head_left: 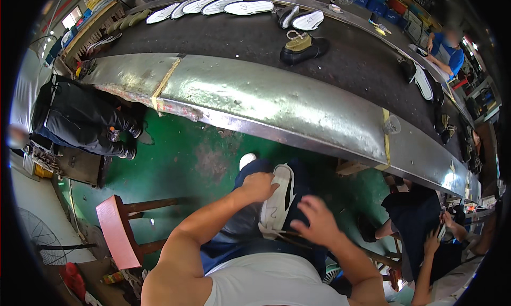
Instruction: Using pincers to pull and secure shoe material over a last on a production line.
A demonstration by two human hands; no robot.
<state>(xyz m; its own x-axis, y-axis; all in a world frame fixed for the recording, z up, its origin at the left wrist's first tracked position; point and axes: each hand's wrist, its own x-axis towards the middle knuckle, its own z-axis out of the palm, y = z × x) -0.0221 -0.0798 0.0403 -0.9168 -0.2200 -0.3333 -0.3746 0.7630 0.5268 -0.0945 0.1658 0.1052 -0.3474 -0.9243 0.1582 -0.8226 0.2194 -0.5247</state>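
Observation:
A pale shoe (274, 207) lies along my lap, its light face marked with a dark handwritten squiggle and a dark gap along its right side. My left hand (260, 187) grips its left edge near the far end, the thumb reaching onto the pale face. Pale straps or laces (270, 231) trail from the near end toward the right. To the right of the shoe, my right hand (317, 221) hovers with fingers spread, slightly blurred and holding nothing.
A metal-edged bench (277, 103) with a dark belt runs across in front, carrying white soles (247, 7) and a black-and-olive shoe (303, 49). A reddish wooden stool (119, 231) stands left. Other people (415, 221) work at the right; another person (80, 119) stands far left.

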